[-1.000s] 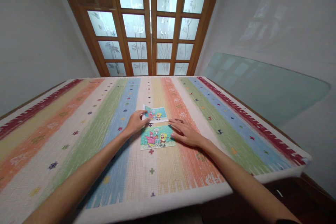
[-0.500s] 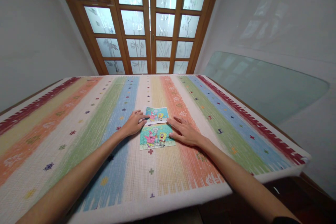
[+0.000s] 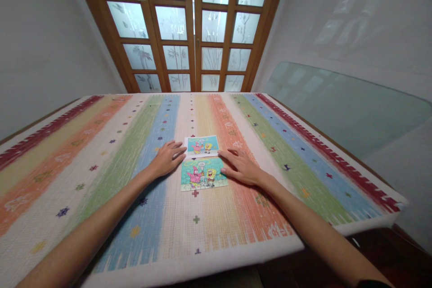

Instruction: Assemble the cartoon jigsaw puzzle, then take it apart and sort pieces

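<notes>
A jigsaw puzzle [image 3: 204,174] with pink and yellow cartoon figures lies assembled and flat on the striped cloth. Just beyond it rests a smaller picture card [image 3: 201,146] with a matching scene and a white border. My left hand [image 3: 168,158] lies at the card's left side, fingers stretched out, its fingertips beside the card's lower left edge. On the other side, my right hand [image 3: 241,166] is spread, one fingertip at the card's lower right corner and another at the puzzle's right edge. Neither hand grips anything.
The striped tablecloth [image 3: 118,180] covers a large table, whose front edge runs near me. A frosted glass panel [image 3: 340,108] leans along the right wall. Wooden doors with glass panes [image 3: 192,31] stand beyond the table's far end.
My left hand has drawn slightly back from the card, its fingers no longer over the edge. The card now lies flatter and straighter. My right hand has hardly moved; the view has shifted a little.
</notes>
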`<action>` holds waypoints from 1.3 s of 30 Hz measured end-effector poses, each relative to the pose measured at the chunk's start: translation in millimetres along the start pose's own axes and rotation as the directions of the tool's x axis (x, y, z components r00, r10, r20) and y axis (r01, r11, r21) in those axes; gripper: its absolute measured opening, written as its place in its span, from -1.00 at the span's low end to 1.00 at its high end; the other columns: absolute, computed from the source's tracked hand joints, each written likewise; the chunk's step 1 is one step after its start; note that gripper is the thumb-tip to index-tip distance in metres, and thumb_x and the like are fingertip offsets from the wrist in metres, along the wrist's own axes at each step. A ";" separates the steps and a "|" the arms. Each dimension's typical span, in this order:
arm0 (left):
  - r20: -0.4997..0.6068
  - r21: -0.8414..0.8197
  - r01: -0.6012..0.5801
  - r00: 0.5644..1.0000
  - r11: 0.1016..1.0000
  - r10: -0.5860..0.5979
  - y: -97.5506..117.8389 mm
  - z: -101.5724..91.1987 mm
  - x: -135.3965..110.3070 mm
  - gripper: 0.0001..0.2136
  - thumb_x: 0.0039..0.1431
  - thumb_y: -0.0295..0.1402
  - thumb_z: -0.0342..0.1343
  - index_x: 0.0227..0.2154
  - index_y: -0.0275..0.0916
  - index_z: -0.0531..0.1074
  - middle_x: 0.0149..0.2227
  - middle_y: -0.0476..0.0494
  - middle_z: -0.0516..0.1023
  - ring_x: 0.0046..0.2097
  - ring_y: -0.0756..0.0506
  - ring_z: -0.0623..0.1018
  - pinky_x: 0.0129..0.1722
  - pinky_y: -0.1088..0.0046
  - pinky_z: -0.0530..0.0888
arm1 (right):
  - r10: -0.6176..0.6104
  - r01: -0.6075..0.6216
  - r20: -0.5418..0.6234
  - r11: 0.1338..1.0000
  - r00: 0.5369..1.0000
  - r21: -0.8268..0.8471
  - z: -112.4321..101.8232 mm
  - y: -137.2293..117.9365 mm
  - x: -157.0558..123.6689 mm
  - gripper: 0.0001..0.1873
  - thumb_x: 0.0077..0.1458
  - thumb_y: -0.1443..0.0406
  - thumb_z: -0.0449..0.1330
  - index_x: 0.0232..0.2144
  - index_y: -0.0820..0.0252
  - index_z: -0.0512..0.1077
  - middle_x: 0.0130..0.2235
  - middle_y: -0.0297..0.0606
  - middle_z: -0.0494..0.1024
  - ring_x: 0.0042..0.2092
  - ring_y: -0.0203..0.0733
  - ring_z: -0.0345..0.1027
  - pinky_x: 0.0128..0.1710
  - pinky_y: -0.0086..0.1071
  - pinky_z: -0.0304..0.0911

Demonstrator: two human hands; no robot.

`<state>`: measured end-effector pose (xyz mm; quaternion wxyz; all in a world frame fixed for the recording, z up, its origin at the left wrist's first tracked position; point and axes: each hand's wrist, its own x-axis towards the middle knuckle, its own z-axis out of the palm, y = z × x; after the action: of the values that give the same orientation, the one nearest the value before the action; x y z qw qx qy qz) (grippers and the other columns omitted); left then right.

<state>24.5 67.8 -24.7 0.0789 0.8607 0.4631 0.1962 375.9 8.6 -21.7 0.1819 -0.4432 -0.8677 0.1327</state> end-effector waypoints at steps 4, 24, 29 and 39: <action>-0.010 0.006 -0.016 1.000 1.000 0.016 0.2 -0.9 -3.4 -0.63 0.38 -0.12 -0.03 0.06 -0.14 0.54 0.21 -0.21 0.49 0.27 -0.30 0.37 0.28 -0.03 0.27 | 0.000 0.000 -0.012 1.000 1.000 -0.016 -0.1 -1.7 -2.1 -0.26 0.29 -0.14 0.09 0.39 -0.03 0.17 0.33 -0.10 0.34 0.31 0.27 0.13 0.28 0.20 0.08; -0.116 -0.059 -0.023 0.993 0.998 0.016 18.8 -19.5 -14.2 -0.66 0.38 -0.18 -0.03 0.03 -0.16 0.53 0.18 -0.22 0.51 0.19 -0.29 0.46 0.24 -0.03 0.35 | -0.065 0.100 -0.309 0.990 0.949 0.098 -10.1 -9.4 -2.1 -0.59 0.34 0.15 0.10 0.16 0.03 0.49 0.04 -0.09 0.61 0.09 0.11 0.43 0.12 0.07 0.35; -0.182 -0.088 -0.170 0.972 0.982 0.152 27.4 -34.5 -21.9 -0.71 0.40 -0.23 -0.03 -0.01 -0.20 0.52 0.02 -0.22 0.61 0.05 -0.20 0.56 0.12 0.10 0.48 | -0.080 0.201 -0.535 0.965 0.841 0.171 -3.1 -10.9 -7.1 -0.77 0.26 0.23 0.24 -0.07 0.07 0.59 -0.25 -0.22 0.69 -0.26 -0.11 0.57 -0.21 -0.18 0.53; -0.074 -0.084 -0.309 0.950 0.947 0.304 38.9 -34.8 -49.4 -0.60 0.30 -0.15 0.14 0.15 -0.14 0.38 -0.01 -0.23 0.62 -0.06 -0.23 0.62 -0.07 0.11 0.58 | -0.178 0.225 -0.263 0.961 0.948 0.161 -13.8 -14.8 -6.5 -0.38 0.11 0.12 0.41 0.20 0.05 0.42 0.03 -0.09 0.62 0.00 0.03 0.54 0.00 -0.05 0.48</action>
<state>15.7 3.6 6.2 0.0741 0.9111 0.3161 0.2538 374.8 -4.2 -4.9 0.3421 -0.3456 -0.8627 0.1391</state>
